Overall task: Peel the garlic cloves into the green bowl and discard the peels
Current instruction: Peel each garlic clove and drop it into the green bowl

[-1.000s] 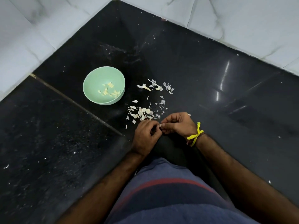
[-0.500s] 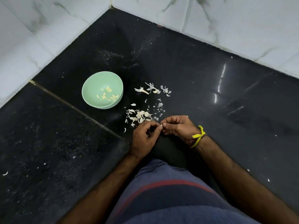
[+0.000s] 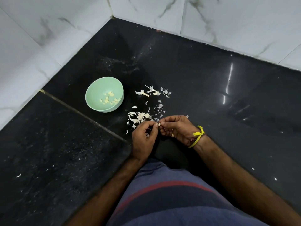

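Pinching a small pale garlic clove (image 3: 159,124) between their fingertips, the left hand (image 3: 143,137) and the right hand (image 3: 176,130) meet low over the counter, to the right of the green bowl (image 3: 104,94) and nearer the person; both have fingers curled on the clove, as they did a second ago, so little has changed but the clove's pale end showing a bit more between the thumbs; I judge the peeling of this clove is under way and not finished, since it has not gone to the bowl; the bowl holds several peeled cloves (image 3: 110,99) lying toward its right side, the same heap as before; a scatter of peels (image 3: 140,117) lies just right of the bowl and nearer the hands, and a second cluster of peels and stalk bits (image 3: 152,92) lies level with the bowl, farther right; none of it is discarded yet, so that part of the task remains. A yellow thread (image 3: 197,136) is tied on the right wrist; the surface is a glossy black stone counter (image 3: 211,88) with a seam running past the bowl's left, dusted with white specks; white marble-veined wall tiles (image 3: 48,38) close the corner behind the bowl.
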Available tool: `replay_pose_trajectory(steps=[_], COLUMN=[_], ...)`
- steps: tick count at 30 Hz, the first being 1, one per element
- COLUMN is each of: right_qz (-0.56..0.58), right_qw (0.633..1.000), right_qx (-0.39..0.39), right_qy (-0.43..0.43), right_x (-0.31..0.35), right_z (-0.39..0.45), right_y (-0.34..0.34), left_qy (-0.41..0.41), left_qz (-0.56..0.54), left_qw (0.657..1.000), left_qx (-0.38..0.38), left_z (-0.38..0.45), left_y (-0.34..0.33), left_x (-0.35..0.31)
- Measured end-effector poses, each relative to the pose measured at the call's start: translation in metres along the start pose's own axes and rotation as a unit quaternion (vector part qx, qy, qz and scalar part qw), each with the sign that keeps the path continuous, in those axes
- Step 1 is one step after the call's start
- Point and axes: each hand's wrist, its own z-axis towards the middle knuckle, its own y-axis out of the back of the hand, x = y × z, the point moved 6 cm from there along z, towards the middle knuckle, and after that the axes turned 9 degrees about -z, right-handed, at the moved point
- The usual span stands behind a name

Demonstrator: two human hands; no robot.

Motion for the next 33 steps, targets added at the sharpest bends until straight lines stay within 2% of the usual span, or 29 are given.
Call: replay_pose_trajectory(steps=[5,10,13,15,18,20,23,29,33], right_qz=[0.01,0.056,0.067,0.027,-0.098,-0.154,-0.182,-0.12,0.018], right_qw=[1.0,0.998,0.997,0.991,0.958,0.939,0.934,0.949,0.975], right_qx=[0.023,0.034,0.005,-0.061,-0.159,-0.175,-0.146,-0.145,-0.106], right_qy=[0.002,0.008,0.038,0.113,0.218,0.252,0.271,0.253,0.197], right_x=[0.003,0.003,0.002,0.008,0.022,0.029,0.034,0.031,0.021], right_z=[-0.004,-0.007,-0.006,-0.007,-0.016,-0.021,-0.025,-0.023,-0.02], right_y=[-0.002,-0.004,-0.003,-0.003,-0.006,-0.008,-0.011,-0.01,-0.009], left_qy=[-0.002,0.049,0.111,0.13,0.131,0.127,0.111,0.065,0.035], left_qz=[-0.011,-0.038,-0.074,-0.084,-0.075,-0.061,-0.03,0.011,0.022], left_qw=[1.0,0.998,0.991,0.988,0.988,0.989,0.992,0.998,0.999], left_qx=[-0.002,-0.002,-0.008,-0.014,-0.03,-0.049,-0.058,-0.023,-0.016], left_z=[-0.001,0.001,0.002,0.004,0.01,0.013,0.016,0.018,0.018], left_y=[-0.002,-0.007,-0.01,-0.008,-0.005,-0.003,0.002,0.001,0.0], left_x=[-0.006,-0.007,-0.006,-0.007,-0.012,-0.018,-0.024,-0.025,-0.031])
